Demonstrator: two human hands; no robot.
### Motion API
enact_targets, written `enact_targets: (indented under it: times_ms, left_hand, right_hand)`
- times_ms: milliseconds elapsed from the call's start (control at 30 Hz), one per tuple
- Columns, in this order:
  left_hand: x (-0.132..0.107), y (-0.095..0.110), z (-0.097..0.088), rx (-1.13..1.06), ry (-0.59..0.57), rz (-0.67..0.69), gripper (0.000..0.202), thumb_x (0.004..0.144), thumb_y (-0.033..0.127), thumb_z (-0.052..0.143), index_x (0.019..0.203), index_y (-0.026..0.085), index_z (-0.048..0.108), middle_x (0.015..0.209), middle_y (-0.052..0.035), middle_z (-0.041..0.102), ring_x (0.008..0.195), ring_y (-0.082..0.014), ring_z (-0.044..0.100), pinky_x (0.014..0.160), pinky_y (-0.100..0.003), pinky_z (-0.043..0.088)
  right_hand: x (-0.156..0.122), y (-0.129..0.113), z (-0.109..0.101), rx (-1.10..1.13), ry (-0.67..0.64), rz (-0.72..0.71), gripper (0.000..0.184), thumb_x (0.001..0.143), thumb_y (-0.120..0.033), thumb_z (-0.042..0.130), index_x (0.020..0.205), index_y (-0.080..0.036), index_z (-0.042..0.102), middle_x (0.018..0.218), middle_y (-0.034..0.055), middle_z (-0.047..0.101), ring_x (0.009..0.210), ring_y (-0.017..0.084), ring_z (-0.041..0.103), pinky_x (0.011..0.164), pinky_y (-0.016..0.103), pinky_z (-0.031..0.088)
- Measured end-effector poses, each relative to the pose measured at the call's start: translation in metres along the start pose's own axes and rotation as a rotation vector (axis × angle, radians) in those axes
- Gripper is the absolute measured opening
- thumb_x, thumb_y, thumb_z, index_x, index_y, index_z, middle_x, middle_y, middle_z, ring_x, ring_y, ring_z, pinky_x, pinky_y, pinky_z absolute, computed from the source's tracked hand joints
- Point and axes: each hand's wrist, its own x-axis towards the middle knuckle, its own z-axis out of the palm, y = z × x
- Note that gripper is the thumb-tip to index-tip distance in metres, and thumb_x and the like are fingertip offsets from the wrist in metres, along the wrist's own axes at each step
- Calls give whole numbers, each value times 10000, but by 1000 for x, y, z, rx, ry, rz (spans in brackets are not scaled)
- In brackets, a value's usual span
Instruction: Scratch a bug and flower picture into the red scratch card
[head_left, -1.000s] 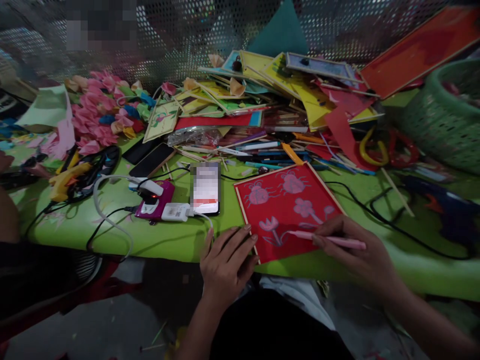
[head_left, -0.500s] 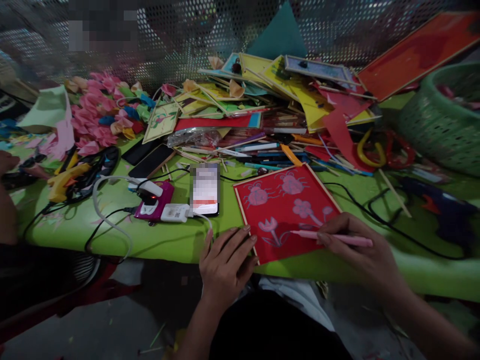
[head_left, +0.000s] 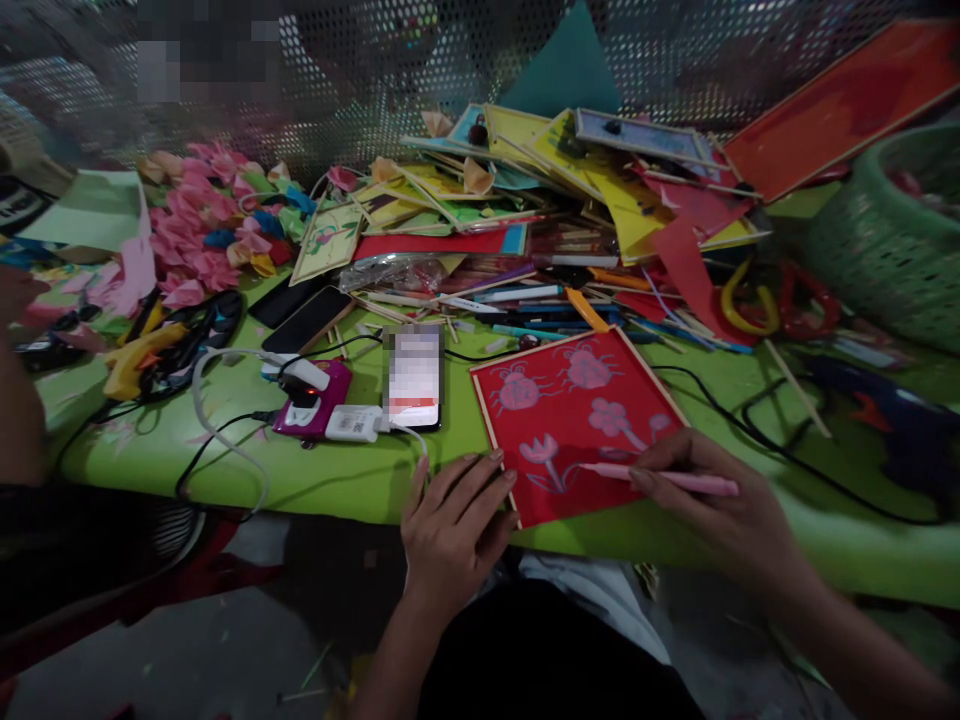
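A red sheet with thin wooden strips along its edges, a framed drawing [head_left: 559,425], lies at the table's front. Two ladybirds and two flowers are drawn on it in pink with bluish outlines. My right hand [head_left: 709,495] grips a slim pink felt-tip pen [head_left: 694,482], its tip at the leaf right of the tulip's stem. At the drawing's lower left, my left hand [head_left: 454,520] rests with fingers stretched out, fingertips touching the wooden edge. A lit phone [head_left: 416,375] on a white cable lies just beyond my left hand.
A purple power strip [head_left: 315,400] with plugs and cables sits to the left. Pens, sticks and framed pictures [head_left: 637,140] pile up behind. Right stand a green basket [head_left: 892,240] and a dark glue gun [head_left: 892,420]. Another person's arm [head_left: 19,400] shows at the far left.
The whole view has shifted slightly. My right hand and the pen keep nearly the same place on the drawing. The other person's hand at the far left has risen.
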Motion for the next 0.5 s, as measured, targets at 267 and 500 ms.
enact_targets:
  times_ms: [267,500]
  left_hand:
    - [1,1,-1,-5,2,-7,277,1015,317,637,1272,297,738,1297,-3,777,1218,-208,702,1324,-449,222]
    - [1,1,-1,-5,-4,5,268,1016,316,638,1262,291,742,1306,3,773,1221,-207,700,1327,-447,210]
  right_hand:
    - [0,1,0,-12,-30,-5,259,852,-472,802,754,-251,709,673,8,708,590,183,651,545,287,502]
    - [2,-2,2,1,-59,-17,306,854,-525,798,744,-253,712,670,14,709,595,180,654,546,278,513]
